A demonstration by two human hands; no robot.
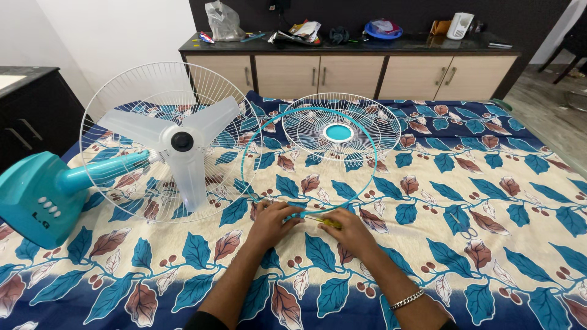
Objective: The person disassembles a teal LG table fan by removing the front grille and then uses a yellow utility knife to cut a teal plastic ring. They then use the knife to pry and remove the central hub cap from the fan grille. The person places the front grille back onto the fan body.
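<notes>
Head view of a person's two bare forearms. The left hand (272, 223) and its wrist carry no jewellery; a dark sleeve edge shows at the upper arm. The right hand (350, 233) has a silver-coloured metal chain-link bracelet (407, 299) around its wrist, dark fabric behind.

You're looking down on a bed spread with a sheet (501, 183) printed in blue and rust leaves on cream, with a navy band at its far edge. Beyond it a low sideboard (348, 73) stands against a dark wall (526, 15); it has beige doors with metal handles and a glossy black top strewn with clutter. To your left the wall (116, 30) is plain white, and a black cabinet (30, 116) stands beside it. At far right you see grey tiled floor (550, 104) and dark chair legs (565, 58). The light is even and soft.
</notes>
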